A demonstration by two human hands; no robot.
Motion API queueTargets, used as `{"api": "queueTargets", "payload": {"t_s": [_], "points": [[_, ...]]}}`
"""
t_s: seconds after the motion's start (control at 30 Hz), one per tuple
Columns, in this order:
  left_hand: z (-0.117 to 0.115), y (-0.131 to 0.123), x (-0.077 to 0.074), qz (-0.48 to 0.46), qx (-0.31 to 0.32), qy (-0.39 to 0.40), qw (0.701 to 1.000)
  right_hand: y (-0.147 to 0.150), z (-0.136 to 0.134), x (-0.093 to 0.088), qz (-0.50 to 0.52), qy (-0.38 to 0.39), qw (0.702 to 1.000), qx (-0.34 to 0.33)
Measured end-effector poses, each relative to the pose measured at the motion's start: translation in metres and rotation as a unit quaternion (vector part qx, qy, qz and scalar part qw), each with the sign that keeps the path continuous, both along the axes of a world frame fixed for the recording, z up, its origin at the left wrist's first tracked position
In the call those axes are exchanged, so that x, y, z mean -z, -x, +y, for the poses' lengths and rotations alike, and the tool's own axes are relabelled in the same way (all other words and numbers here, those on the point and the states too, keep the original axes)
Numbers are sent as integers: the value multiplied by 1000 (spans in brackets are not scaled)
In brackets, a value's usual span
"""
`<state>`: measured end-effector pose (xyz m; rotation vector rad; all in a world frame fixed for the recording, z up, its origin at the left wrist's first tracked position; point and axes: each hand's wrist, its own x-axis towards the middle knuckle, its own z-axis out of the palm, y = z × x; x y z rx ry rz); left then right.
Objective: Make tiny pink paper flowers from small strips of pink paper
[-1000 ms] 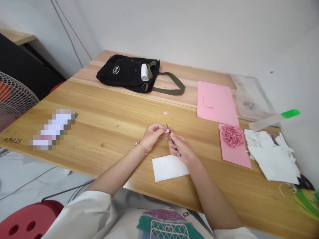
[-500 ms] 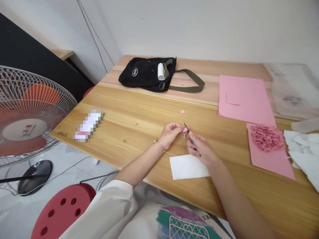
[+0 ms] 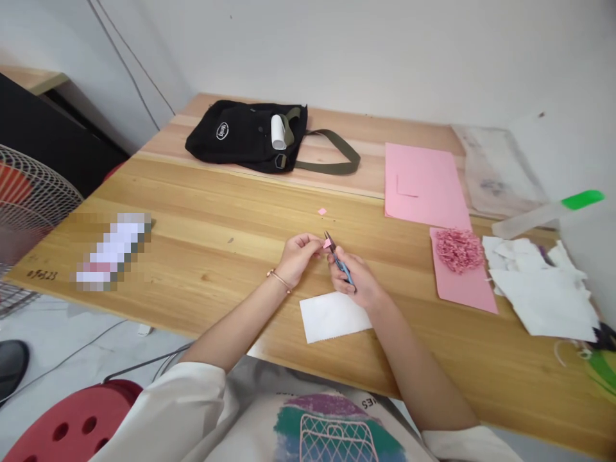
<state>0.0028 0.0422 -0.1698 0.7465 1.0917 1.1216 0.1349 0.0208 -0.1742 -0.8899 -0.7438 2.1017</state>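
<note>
A plain room, home or office unclear: wooden table (image 3: 216, 212), red stool (image 3: 72, 410), fan (image 3: 38, 192), white wall (image 3: 385, 58)

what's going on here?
At a wooden table, a person's left hand pinches a small pink piece, while the right hand holds a blue-handled tool with its dark tips at that piece. Another pink bit lies beyond the hands; a white sheet lies nearer the body. Off to the right, a pile of pink shreds sits on a pink sheet.
</note>
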Motion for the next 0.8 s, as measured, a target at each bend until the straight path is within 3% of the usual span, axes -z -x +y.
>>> {"api": "queueTargets", "payload": {"t_s": [0.8], "points": [[-1,-2,1,37,-28,-17,999,3,-1,-3,-38,1,999,2]]}}
